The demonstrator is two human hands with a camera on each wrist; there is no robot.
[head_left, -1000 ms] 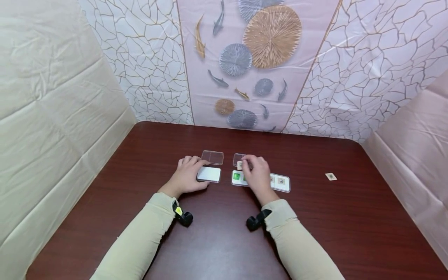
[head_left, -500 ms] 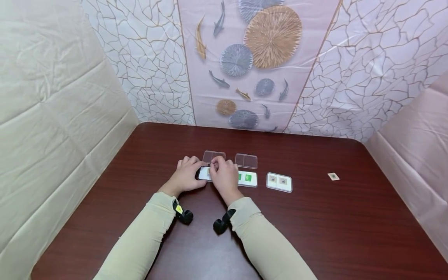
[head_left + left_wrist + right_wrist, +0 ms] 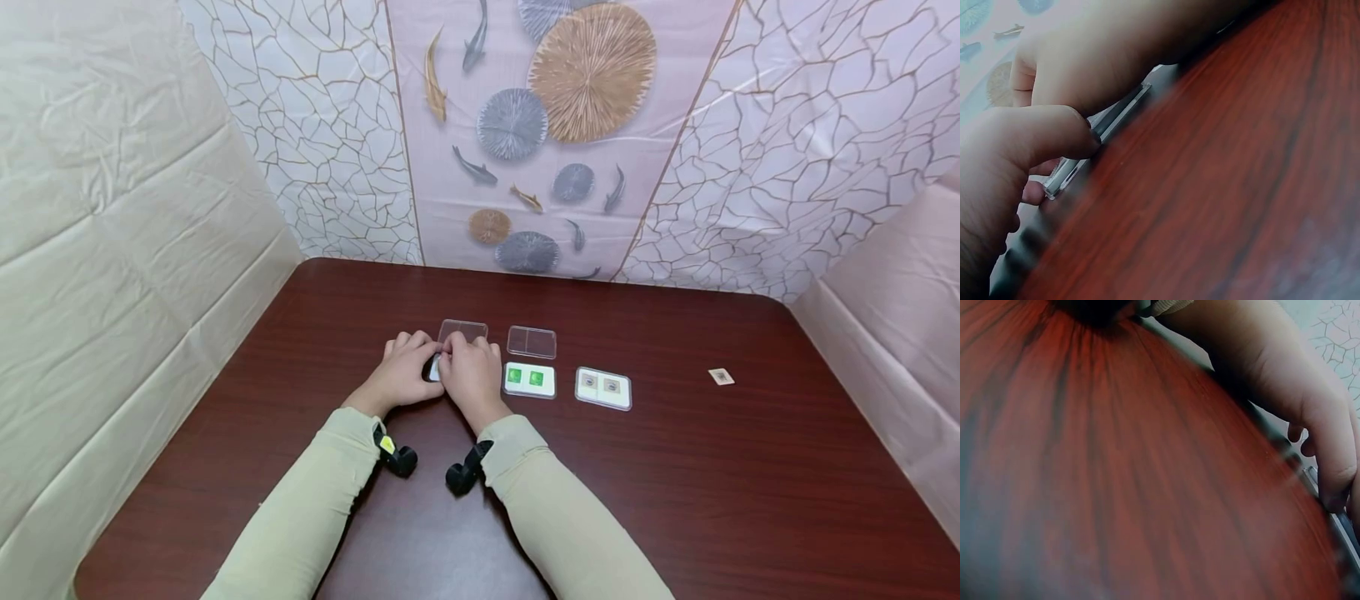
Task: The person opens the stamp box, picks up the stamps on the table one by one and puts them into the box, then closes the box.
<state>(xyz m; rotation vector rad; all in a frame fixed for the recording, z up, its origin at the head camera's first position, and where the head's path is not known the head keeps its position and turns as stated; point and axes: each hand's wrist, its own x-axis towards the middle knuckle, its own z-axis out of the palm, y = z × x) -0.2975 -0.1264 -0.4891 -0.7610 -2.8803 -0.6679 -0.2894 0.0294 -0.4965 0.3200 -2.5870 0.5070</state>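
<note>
My left hand holds the leftmost flat clear case, which has a white inside, with the thumb at its near edge. In the left wrist view the thumb lies along the rim of the case. Over the same case, my right hand has its fingertips drawn together, close to the left fingers. It hides most of the case and whatever is between its fingertips; half a second ago a small cream stamp-like square showed there. The right wrist view shows the right hand's fingers down at the case edge.
A case with two green squares lies right of the hands. Another with two grey squares is farther right. Two clear lids lie behind. A loose stamp-like square rests on the dark wooden table.
My right hand has carried a small stamp-like square leftward from above the green-square case to the leftmost case and lowered its fingertips there. My left hand has kept its hold.
</note>
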